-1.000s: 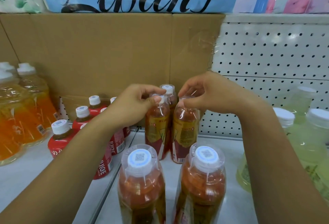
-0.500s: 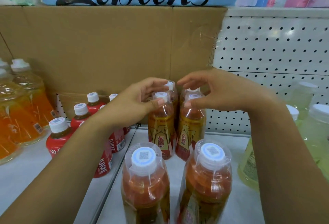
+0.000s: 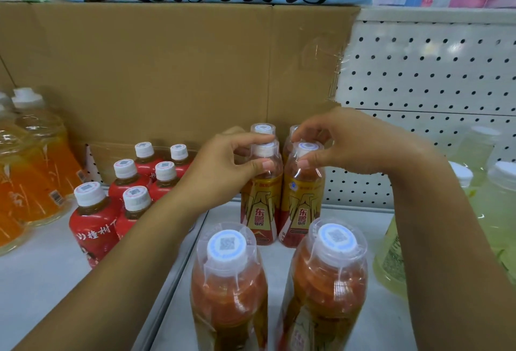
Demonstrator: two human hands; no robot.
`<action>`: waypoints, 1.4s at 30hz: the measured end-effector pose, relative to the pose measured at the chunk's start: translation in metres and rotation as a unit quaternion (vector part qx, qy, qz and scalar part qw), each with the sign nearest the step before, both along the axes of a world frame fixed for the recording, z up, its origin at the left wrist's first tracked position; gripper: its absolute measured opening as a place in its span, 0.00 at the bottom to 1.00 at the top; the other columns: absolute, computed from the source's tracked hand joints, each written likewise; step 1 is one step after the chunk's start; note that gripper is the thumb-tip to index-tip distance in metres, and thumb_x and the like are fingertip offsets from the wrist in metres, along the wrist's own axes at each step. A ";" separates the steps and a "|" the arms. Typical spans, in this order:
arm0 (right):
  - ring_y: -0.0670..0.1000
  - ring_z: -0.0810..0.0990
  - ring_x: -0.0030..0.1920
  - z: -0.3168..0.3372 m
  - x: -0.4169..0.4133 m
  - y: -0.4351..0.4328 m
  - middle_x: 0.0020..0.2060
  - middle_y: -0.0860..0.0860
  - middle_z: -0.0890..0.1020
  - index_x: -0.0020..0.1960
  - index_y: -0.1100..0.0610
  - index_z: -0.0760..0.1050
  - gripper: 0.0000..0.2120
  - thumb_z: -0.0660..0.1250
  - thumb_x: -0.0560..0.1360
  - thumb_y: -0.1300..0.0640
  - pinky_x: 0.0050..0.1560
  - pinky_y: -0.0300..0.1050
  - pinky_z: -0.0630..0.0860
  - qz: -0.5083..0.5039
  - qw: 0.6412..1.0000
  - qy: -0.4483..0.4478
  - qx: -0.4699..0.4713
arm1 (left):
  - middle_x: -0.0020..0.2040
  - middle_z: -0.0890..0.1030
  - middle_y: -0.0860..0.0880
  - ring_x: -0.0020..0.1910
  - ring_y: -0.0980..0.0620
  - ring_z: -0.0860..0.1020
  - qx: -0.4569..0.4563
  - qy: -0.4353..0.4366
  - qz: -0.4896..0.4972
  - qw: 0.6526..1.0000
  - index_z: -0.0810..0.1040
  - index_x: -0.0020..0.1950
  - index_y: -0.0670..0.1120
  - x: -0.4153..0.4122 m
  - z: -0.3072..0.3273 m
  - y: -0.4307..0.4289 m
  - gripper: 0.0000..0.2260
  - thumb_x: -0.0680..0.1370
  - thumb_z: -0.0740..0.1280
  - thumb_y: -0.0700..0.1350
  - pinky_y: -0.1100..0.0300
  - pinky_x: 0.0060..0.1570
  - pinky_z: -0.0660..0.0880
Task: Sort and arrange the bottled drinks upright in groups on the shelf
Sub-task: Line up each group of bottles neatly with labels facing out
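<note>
Two upright amber bottles with gold-and-red labels stand side by side mid-shelf. My left hand (image 3: 223,163) pinches the neck of the left amber bottle (image 3: 261,200), thumb below its white cap. My right hand (image 3: 343,141) pinches the cap of the right amber bottle (image 3: 303,202). Two more of the same kind stand right behind them; the cap of the left rear bottle (image 3: 262,128) shows. Two nearer amber bottles, one on the left (image 3: 227,281) and one on the right (image 3: 329,275), stand upright in front.
Several red-labelled bottles (image 3: 95,219) stand grouped at the left, with large orange bottles (image 3: 36,166) beyond them. Pale green bottles (image 3: 491,211) crowd the right edge. Cardboard (image 3: 167,71) and white pegboard (image 3: 432,71) back the white shelf (image 3: 42,281).
Both bottles have turned so their labels face me and now stand closer together. My hands have stayed on their tops, with the fingers shifted slightly.
</note>
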State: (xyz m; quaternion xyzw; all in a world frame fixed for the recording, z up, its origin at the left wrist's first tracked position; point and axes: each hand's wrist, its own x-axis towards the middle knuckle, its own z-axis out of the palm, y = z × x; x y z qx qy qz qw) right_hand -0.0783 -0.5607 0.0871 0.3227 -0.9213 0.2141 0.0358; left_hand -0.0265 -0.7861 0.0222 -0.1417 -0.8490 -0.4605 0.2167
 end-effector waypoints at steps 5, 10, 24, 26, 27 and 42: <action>0.46 0.81 0.52 -0.001 0.000 0.003 0.51 0.43 0.81 0.59 0.44 0.79 0.17 0.78 0.72 0.49 0.57 0.52 0.80 -0.007 1.000 -0.007 0.002 | 0.52 0.80 0.54 0.47 0.65 0.76 -0.003 0.016 0.008 1.000 0.82 0.61 0.57 0.002 -0.002 0.002 0.16 0.75 0.75 0.44 0.74 0.49 0.72; 0.48 0.80 0.55 0.002 0.002 -0.006 0.55 0.44 0.81 0.56 0.42 0.77 0.15 0.77 0.72 0.47 0.58 0.53 0.79 -0.019 0.999 -0.006 0.041 | 0.54 0.81 0.57 0.51 0.65 0.78 0.001 -0.014 -0.003 1.000 0.82 0.62 0.58 0.003 -0.001 -0.004 0.17 0.75 0.75 0.47 0.71 0.52 0.74; 0.36 0.82 0.52 -0.014 0.108 0.010 0.47 0.38 0.85 0.54 0.46 0.84 0.10 0.68 0.79 0.43 0.56 0.39 0.77 -0.040 0.985 0.056 -0.157 | 0.52 0.86 0.57 0.54 0.60 0.83 0.070 -0.069 -0.082 0.992 0.85 0.57 0.54 0.125 0.019 -0.005 0.13 0.79 0.64 0.54 0.62 0.51 0.80; 0.38 0.83 0.52 -0.022 0.133 0.016 0.47 0.39 0.86 0.55 0.45 0.83 0.15 0.63 0.79 0.39 0.54 0.38 0.78 -0.020 0.983 0.020 -0.184 | 0.53 0.86 0.59 0.53 0.62 0.83 0.091 -0.074 -0.090 0.989 0.84 0.58 0.56 0.141 0.013 -0.010 0.17 0.78 0.60 0.58 0.67 0.45 0.80; 0.39 0.83 0.50 -0.028 0.145 0.018 0.48 0.39 0.86 0.56 0.45 0.83 0.18 0.61 0.77 0.37 0.52 0.35 0.78 -0.015 0.982 0.002 -0.187 | 0.53 0.85 0.60 0.53 0.63 0.83 0.092 -0.084 -0.098 0.987 0.83 0.59 0.57 0.149 0.008 -0.012 0.17 0.77 0.60 0.59 0.67 0.44 0.80; 0.41 0.82 0.58 -0.096 0.167 0.026 0.59 0.39 0.82 0.69 0.42 0.67 0.44 0.79 0.59 0.31 0.59 0.49 0.81 -0.055 0.975 -0.112 -0.184 | 0.67 0.78 0.61 0.68 0.57 0.76 0.048 -0.181 -0.146 0.971 0.67 0.74 0.62 0.160 -0.036 -0.022 0.34 0.73 0.77 0.46 0.46 0.65 0.76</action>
